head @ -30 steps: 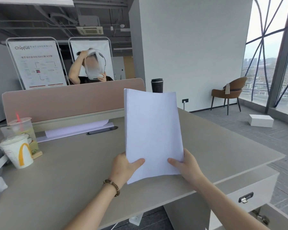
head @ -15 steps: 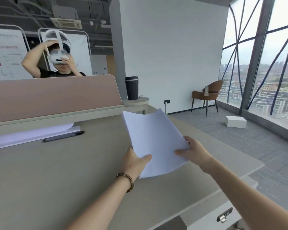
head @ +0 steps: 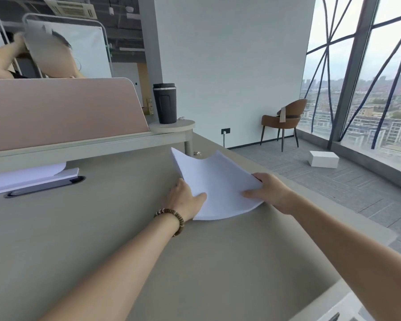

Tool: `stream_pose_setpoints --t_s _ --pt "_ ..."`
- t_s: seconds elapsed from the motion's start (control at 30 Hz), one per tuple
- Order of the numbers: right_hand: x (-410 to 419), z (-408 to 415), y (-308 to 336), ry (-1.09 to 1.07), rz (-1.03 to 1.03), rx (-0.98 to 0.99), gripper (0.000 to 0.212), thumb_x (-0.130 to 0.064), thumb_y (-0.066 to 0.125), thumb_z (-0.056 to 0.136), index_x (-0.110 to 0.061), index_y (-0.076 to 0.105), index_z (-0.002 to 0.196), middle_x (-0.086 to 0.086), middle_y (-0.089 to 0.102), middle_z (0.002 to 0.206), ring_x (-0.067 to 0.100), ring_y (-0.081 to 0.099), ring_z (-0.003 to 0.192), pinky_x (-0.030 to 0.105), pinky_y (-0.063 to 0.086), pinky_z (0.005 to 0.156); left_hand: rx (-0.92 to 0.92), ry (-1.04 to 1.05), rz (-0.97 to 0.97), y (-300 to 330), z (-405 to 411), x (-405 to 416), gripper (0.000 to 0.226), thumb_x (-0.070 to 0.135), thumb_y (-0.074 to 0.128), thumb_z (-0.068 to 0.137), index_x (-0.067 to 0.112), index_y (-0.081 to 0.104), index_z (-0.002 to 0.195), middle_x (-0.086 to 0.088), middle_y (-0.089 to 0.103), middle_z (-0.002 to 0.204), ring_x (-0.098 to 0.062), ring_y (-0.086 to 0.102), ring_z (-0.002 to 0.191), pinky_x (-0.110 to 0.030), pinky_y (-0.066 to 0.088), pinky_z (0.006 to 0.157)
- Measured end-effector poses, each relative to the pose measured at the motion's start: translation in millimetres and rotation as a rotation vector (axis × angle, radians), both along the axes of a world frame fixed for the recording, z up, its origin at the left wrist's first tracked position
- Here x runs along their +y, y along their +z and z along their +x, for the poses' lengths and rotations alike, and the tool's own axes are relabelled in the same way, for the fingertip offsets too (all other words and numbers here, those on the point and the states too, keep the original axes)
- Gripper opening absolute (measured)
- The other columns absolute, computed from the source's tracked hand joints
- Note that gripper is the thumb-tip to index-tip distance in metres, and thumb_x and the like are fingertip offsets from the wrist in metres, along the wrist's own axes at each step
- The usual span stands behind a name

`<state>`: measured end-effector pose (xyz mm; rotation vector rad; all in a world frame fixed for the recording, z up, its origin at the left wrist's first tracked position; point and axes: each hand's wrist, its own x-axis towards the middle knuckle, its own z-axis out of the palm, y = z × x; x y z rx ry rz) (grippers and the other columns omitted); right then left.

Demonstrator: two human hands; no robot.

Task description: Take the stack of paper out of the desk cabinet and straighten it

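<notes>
A white stack of paper (head: 218, 181) lies low over the beige desk (head: 102, 228), its near edge touching the desktop and its far edge sagging in the middle. My left hand (head: 185, 200), with a bead bracelet on the wrist, grips the stack's left side with the thumb on top. My right hand (head: 269, 191) holds the right side, thumb across the sheet. A sliver of the desk cabinet (head: 340, 313) shows at the bottom right under my right forearm.
A pink divider panel (head: 56, 112) runs along the desk's back, with a person behind it. White sheets and a dark pen (head: 44, 186) lie at the back left. A black tumbler (head: 164, 103) stands on a small round shelf. A chair (head: 285, 119) and white box (head: 323, 158) are on the floor to the right.
The stack went from upright in both hands to tilted and then down onto the desk, further from me. My view has turned right, so the cups at the left are out of sight.
</notes>
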<state>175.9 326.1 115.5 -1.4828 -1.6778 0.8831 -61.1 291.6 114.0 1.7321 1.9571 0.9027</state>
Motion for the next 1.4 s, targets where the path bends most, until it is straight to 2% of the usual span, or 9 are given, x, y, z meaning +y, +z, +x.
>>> stream_pose_setpoints --t_s 0.27,0.4,0.63,0.73,0.8,0.87,1.03,1.23,1.4 --pt "38.5 2.6 -2.9 -0.080 0.076 -0.093 0.047 -0.009 0.079 0.073 -0.016 0.068 0.119 0.007 0.070 0.110 0.028 0.063 0.103 0.045 0.053 0.093 0.090 0.078 -0.063 -7.2 9.2 25.5 0.058 0.052 0.053 0.079 0.010 0.043 0.118 -0.005 0.051 0.129 -0.031 0.044 0.124 -0.048 0.028 0.109" --pt "44.4 6.8 -3.6 -0.079 0.025 -0.117 0.040 -0.014 0.077 0.077 -0.017 0.068 0.116 0.009 0.070 0.111 0.030 0.064 0.106 0.045 0.050 0.095 0.166 0.074 -0.085 -15.6 7.4 34.0 0.057 0.052 0.048 0.081 0.009 0.047 0.119 -0.006 0.053 0.127 -0.030 0.043 0.126 -0.049 0.025 0.110" --pt "55.2 20.5 -11.8 -0.116 -0.055 -0.242 0.056 -0.058 0.070 0.049 -0.024 0.070 0.094 0.005 0.071 0.104 0.032 0.056 0.115 0.048 0.048 0.099 0.489 0.111 -0.074 -28.9 8.7 33.9 0.072 0.063 0.028 0.083 0.009 0.051 0.125 -0.009 0.048 0.126 -0.030 0.040 0.125 -0.048 0.029 0.105" --pt "53.1 20.3 -8.7 -0.123 -0.041 -0.314 0.069 -0.062 0.072 0.055 -0.031 0.067 0.116 0.001 0.067 0.113 0.032 0.051 0.123 0.049 0.043 0.105 0.518 0.126 -0.060 -29.3 7.7 35.3 0.076 0.065 0.027 0.081 0.009 0.052 0.125 -0.009 0.047 0.124 -0.030 0.040 0.124 -0.049 0.031 0.103" --pt "49.7 17.5 -6.2 -0.156 0.007 -0.395 0.084 -0.060 0.074 0.067 -0.031 0.049 0.142 0.002 0.061 0.122 0.031 0.048 0.128 0.049 0.037 0.110 0.577 0.147 -0.035 -28.8 7.9 35.5 0.079 0.066 0.025 0.079 0.009 0.053 0.125 -0.009 0.046 0.124 -0.029 0.037 0.123 -0.048 0.033 0.099" --pt "47.1 14.7 -6.6 -0.177 0.057 -0.430 0.083 -0.059 0.072 0.075 -0.030 0.042 0.146 0.003 0.058 0.128 0.029 0.046 0.130 0.049 0.035 0.111 0.632 0.163 0.003 -28.4 8.2 35.4 0.080 0.067 0.024 0.078 0.009 0.055 0.123 -0.009 0.047 0.122 -0.029 0.035 0.122 -0.046 0.035 0.094" --pt "39.3 20.1 -5.1 -0.200 0.050 -0.106 0.061 -0.044 0.071 0.084 -0.024 0.053 0.139 0.007 0.062 0.128 0.029 0.056 0.123 0.046 0.042 0.107 0.595 0.157 0.102 -23.9 7.9 33.7 0.080 0.069 0.028 0.081 0.007 0.054 0.123 -0.011 0.049 0.123 -0.030 0.036 0.122 -0.047 0.036 0.094" --pt "23.7 21.3 3.8 -0.187 0.111 0.080 0.050 -0.036 0.072 0.085 -0.023 0.061 0.132 0.005 0.065 0.123 0.024 0.059 0.114 0.036 0.043 0.090 0.545 0.113 0.198 -4.6 0.2 22.9 0.064 0.066 0.031 0.088 0.011 0.052 0.115 -0.014 0.050 0.127 -0.032 0.038 0.125 -0.050 0.035 0.101" --pt "-5.8 13.3 35.4 -0.195 0.237 0.201 0.044 -0.036 0.073 0.084 -0.026 0.065 0.126 0.002 0.066 0.123 0.020 0.062 0.115 0.034 0.044 0.091 0.487 0.064 0.343 21.2 -8.9 -3.5 0.062 0.064 0.038 0.088 0.011 0.053 0.116 -0.011 0.052 0.127 -0.030 0.040 0.127 -0.046 0.035 0.106"
